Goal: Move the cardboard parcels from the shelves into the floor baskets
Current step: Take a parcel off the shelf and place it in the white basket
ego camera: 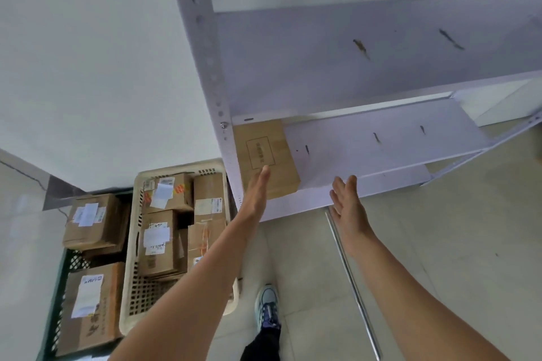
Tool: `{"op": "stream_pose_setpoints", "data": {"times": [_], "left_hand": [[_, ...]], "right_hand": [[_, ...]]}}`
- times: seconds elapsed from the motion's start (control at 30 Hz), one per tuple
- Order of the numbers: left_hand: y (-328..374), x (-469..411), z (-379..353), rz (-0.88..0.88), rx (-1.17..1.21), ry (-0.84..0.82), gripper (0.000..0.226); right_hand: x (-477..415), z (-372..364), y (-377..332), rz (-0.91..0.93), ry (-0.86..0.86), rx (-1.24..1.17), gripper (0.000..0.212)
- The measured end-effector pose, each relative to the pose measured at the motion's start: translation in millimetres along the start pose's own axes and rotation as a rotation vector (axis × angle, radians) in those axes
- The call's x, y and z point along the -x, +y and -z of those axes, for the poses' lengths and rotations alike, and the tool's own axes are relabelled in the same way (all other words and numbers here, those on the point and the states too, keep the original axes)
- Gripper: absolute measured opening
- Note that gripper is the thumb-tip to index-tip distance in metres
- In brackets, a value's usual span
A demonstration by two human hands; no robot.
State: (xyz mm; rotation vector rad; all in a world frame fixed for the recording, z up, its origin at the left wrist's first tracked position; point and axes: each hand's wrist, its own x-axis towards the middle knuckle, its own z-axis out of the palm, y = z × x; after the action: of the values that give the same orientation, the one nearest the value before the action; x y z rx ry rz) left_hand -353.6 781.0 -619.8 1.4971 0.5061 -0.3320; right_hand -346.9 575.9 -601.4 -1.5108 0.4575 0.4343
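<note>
While both bare arms are stretched forward toward the white rack, one cardboard parcel point(265, 155) lies on the lower shelf point(381, 143), at its left end, close against the upright post point(211, 67). It is a flat, plain brown box with clean edges. On its top face a thin rectangle is printed with some small text inside (too small to read).

The left hand point(255, 196) is seen from its edge, with the fingers straight and held together, and it holds nothing. Its fingertips lie over the near part of the parcel's top face, but I cannot tell if they touch the cardboard or only hover above it. The right hand point(347, 205) is well apart from the parcel, to the right of it, in front of the shelf's front edge. Its palm is turned toward the left hand, the fingers are straight and a little spread, and it is also empty.

To the left of the left forearm a cream basket point(136, 214) stands on the floor, filled with taped parcels point(159, 240) that carry white labels. Further left is a dark basket point(74, 262) with two more labelled parcels point(93, 220). Between the two forearms a light shoe point(266, 306) stands on the tiled floor, and beside the right forearm a thin metal rod point(352, 281) lies on the tiles.
</note>
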Motion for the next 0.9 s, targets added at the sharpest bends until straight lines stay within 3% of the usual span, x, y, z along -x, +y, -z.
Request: {"op": "stream_pose_setpoints", "data": {"times": [0.33, 0.5, 0.7, 0.77, 0.9], "left_hand": [[13, -97, -10, 0.054, -0.051, 0.134, 0.072], [10, -138, -12, 0.137, -0.083, 0.28, 0.092], [-10, -184, -10, 0.14, -0.099, 0.516, 0.068], [-18, -199, -7, 0.19, -0.076, 0.577, 0.071], [-34, -224, 6, 0.294, 0.021, 0.539, 0.091]], "right_hand": [[-111, -5, -11, -0.056, -0.126, 0.052, 0.074], [-165, -2, 1, -0.098, -0.212, 0.126, 0.076], [-223, -2, 14, -0.123, -0.292, 0.225, 0.08], [-241, -8, 15, -0.135, -0.297, 0.254, 0.08], [-266, -27, 14, -0.152, -0.326, 0.271, 0.078]]}}
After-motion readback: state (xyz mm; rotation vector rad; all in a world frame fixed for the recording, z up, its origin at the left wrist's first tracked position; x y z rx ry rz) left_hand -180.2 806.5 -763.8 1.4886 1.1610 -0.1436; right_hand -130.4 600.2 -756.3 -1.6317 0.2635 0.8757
